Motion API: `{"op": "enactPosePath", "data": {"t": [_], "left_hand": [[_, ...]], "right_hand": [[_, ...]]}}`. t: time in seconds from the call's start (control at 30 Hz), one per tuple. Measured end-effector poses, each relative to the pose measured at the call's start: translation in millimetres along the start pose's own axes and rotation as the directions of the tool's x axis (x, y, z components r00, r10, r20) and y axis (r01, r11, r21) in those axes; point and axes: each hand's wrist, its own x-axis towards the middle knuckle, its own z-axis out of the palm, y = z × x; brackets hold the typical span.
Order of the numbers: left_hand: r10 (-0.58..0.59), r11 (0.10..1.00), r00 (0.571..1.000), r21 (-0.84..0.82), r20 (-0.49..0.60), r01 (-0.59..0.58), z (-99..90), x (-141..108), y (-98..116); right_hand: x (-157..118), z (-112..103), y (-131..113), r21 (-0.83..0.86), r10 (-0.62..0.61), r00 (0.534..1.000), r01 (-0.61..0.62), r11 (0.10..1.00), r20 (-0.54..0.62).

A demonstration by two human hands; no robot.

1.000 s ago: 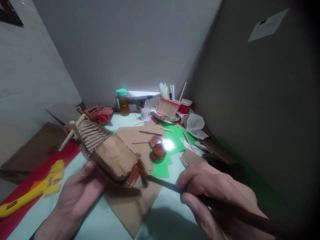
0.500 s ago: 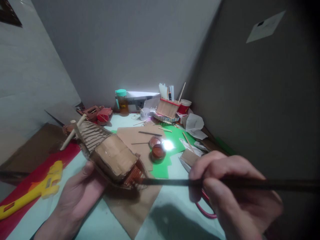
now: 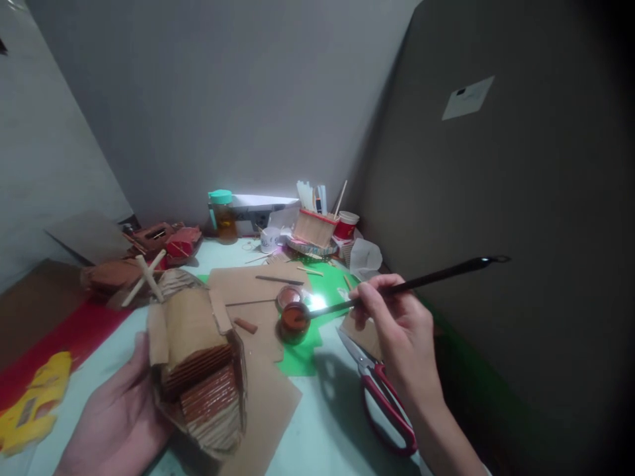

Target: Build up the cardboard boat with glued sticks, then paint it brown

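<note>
My left hand (image 3: pixel 124 410) holds a small cardboard model boat (image 3: pixel 198 324) from beneath and its left side. Ridged cardboard lines its deck, and part of that is wet with reddish-brown paint; two crossed sticks (image 3: pixel 145 277) stand at the far end. Between the fingers of my right hand (image 3: pixel 397 324) is a dark long-handled paintbrush (image 3: pixel 426 276), slanting down to the left. Its tip is at the mouth of a small jar of brown paint (image 3: pixel 294 324); the bristles are hidden there. The jar's lid (image 3: pixel 289 297) lies just behind it.
Red-handled scissors (image 3: pixel 389 410) lie below my right hand. At the left is a yellow glue gun (image 3: pixel 37 403). Brown cardboard (image 3: pixel 268 390) and green paper (image 3: pixel 302 360) cover part of the table. Behind stand a bottle (image 3: pixel 226 221), a stick-filled holder (image 3: pixel 315 228) and brown models (image 3: pixel 159 241).
The paintbrush has moved from the boat's deck to the paint jar. My left hand has lowered and turned the boat, so its painted end faces me more.
</note>
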Motion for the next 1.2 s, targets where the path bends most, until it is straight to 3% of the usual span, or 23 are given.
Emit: {"op": "enactPosePath", "data": {"t": [0.1,0.27,0.33,0.43,0.53,0.67,0.77,0.9,1.2], "left_hand": [[0.099,0.99,0.971,0.119,-0.218,-0.074,16.2,0,-1],[0.14,0.97,0.927,0.236,-0.349,-0.058,63.7,-3,-2],[0.114,0.973,0.945,0.226,-0.305,-0.045,79.2,-3,-3],[0.158,0.978,0.955,0.176,-0.253,-0.116,92.0,2,-8],[0.211,0.971,0.94,0.171,-0.268,-0.169,90.5,10,-15],[0.164,0.976,0.942,0.185,-0.293,-0.113,78.7,16,-19],[0.126,0.976,0.943,0.206,-0.309,-0.063,74.6,15,-19],[0.105,0.982,0.94,0.186,-0.326,-0.045,77.1,13,-20],[0.043,0.99,0.958,0.143,-0.282,-0.002,82.9,9,-32]], "right_hand": [[1,3,3,-0.031,0.034,0.997,-0.032,0.999,0.069],[5,4,11,-0.069,0.048,0.991,-0.039,0.997,0.125],[5,5,15,-0.086,0.053,0.991,-0.043,0.995,0.12],[5,7,21,-0.111,0.052,0.993,-0.04,0.993,0.109],[3,10,25,-0.134,0.054,0.992,-0.039,0.99,0.113],[2,10,25,-0.139,0.056,0.992,-0.04,0.989,0.116],[2,9,23,-0.128,0.044,0.998,-0.037,0.991,0.052],[2,8,23,-0.124,0.023,0.999,-0.028,0.992,-0.037],[3,10,21,-0.087,0.064,0.997,-0.068,0.994,-0.053]]}}
